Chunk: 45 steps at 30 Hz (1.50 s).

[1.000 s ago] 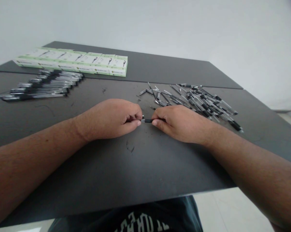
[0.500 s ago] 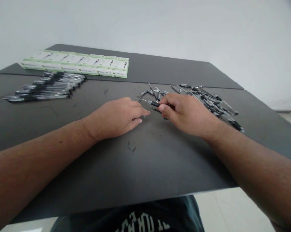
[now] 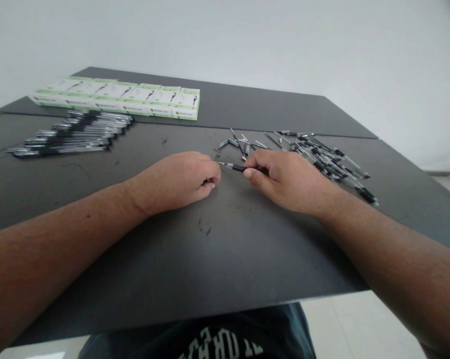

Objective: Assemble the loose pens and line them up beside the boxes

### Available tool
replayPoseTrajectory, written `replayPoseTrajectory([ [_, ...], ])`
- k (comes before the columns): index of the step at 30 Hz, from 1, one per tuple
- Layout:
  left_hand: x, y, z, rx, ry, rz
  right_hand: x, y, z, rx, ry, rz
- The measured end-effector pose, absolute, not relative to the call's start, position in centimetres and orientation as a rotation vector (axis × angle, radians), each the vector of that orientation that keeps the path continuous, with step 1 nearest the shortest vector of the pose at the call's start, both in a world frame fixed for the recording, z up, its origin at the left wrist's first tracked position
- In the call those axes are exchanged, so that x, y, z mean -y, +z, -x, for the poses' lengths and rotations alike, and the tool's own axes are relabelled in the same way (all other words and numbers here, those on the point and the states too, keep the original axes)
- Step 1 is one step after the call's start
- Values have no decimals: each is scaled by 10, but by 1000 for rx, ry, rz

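Pinched in my right hand (image 3: 280,177) is a pen (image 3: 234,167) with a black grip, its bare tip pointing left. My left hand (image 3: 185,177) lies just left of that tip, its fingers curled in and closed; whatever they hold is hidden. Behind the pen, several small loose pen parts (image 3: 236,143) lie scattered on the dark table (image 3: 210,269). A pile of clear pens with black grips (image 3: 329,162) spreads out to the right of my right hand.
At the left, several pens (image 3: 75,132) lie side by side in a slanted row. Behind them stands a row of green-and-white boxes (image 3: 135,99). The table's front edge runs close to my body, and a pale wall (image 3: 225,40) rises behind.
My left hand's fingers have curled in, covering the small thing seen between them before. The pen in my right hand has dropped slightly, its tip now close to the left fingers.
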<state>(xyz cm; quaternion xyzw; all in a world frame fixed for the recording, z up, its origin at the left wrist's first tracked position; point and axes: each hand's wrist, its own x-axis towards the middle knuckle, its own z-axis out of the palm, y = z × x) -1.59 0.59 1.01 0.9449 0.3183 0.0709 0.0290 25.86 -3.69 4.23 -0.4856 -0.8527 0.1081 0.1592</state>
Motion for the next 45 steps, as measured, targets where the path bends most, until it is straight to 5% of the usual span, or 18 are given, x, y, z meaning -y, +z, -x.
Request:
replayPoseTrajectory([
  [12,3,20,18,-1091,572,-2779,33,43,-262,2635,273,1404],
  [45,11,22,11,-1035,428,-2728,38,37,-249,2690,438,1319],
])
